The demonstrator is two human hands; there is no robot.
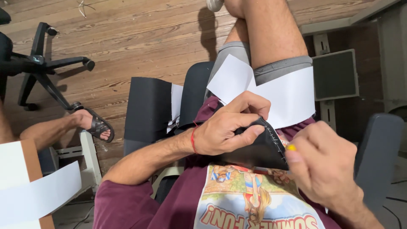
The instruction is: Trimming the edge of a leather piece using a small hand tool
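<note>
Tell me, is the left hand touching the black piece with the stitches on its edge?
Touching. The head view shows the left hand pinching the black piece, thumb and fingers pressed on it beside the stitched edge, with no gap between them.

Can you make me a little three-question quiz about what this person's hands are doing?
1. True or false: the left hand pinches a piece of black material.
2. What runs along the black material's edge? A) a row of stitches B) a zip C) buttons
3. What colour is the small thing in the right hand?

Key
1. True: it holds the piece over the lap.
2. A: stitches run along the edge nearest the right hand.
3. Yellow: a small yellow tip shows between the fingers; the rest is hidden.
</note>
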